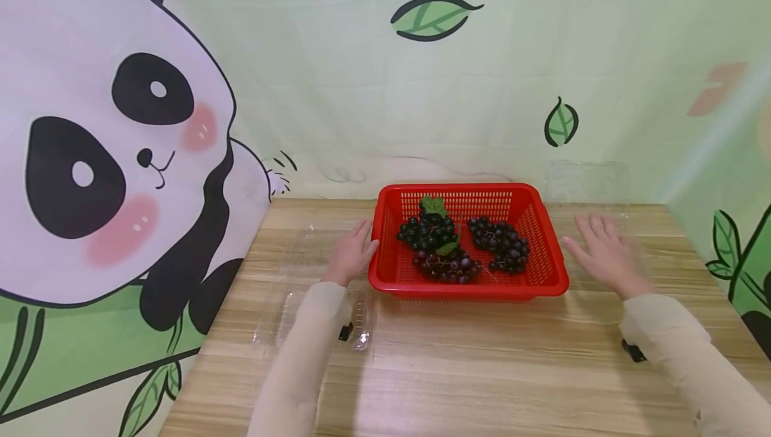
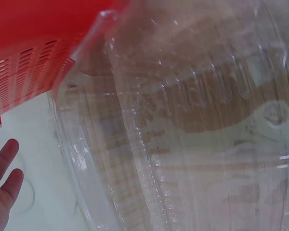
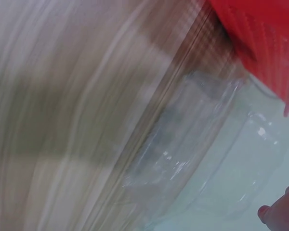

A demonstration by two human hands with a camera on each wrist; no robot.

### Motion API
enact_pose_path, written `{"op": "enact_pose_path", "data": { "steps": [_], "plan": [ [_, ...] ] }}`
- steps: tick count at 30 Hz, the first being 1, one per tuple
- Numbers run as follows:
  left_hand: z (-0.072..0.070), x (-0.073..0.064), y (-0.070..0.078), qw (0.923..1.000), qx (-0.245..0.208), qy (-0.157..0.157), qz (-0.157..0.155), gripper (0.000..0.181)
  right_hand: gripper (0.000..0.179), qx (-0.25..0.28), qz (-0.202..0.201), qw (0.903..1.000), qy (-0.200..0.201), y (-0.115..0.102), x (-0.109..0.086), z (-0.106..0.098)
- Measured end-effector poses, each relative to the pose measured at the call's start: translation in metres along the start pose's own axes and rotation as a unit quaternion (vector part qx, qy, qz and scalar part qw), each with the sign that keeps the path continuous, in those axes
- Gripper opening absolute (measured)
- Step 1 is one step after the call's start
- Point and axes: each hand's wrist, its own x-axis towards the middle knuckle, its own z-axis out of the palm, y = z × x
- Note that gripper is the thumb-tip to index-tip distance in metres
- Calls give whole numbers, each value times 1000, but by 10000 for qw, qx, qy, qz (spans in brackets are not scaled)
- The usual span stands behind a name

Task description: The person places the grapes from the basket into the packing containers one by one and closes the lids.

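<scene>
A red plastic basket [image 1: 466, 290] sits on the wooden table, with several bunches of dark grapes [image 1: 508, 249] and a few green leaves [image 1: 434, 206] inside. Beside its left rim is my left hand [image 1: 349, 253], fingers extended and thumb pointing at the rim. My right hand [image 1: 608, 256] hovers to the right of the basket, apart from it, with fingers spread and nothing held. In the left wrist view the fingers [image 2: 12, 185] show apart at the left edge. Only a bit of the right hand [image 3: 284, 211] shows in its wrist view.
Clear plastic clamshell boxes lie on both sides: one box [image 1: 361, 336] under the left forearm, another box [image 3: 183, 139] at the back right by the wall. A cloth backdrop with a panda [image 1: 181, 35] stands behind the wooden table [image 1: 482, 370].
</scene>
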Motion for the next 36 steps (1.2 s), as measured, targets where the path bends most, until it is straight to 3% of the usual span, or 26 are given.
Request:
{"op": "enact_pose_path", "data": {
  "steps": [12, 20, 27, 36],
  "plan": [
    [2, 2, 2, 9891, -1366, 6, -549, 57, 74, -77, -235, 9996, -170, -23, 8, 2],
    [1, 7, 1, 9836, -1721, -24, -535, 56, 74, 15, -283, 9995, -133, -32, 12, 4],
    [-2, 9, 0, 9824, -1843, -75, -282, 39, 77, 71, -343, 9992, -197, -38, 17, 6],
    [-10, 11, 7, 9717, -2159, -520, -811, 48, 75, 132, -469, 9985, -235, -45, 26, 11]
  ]
}}
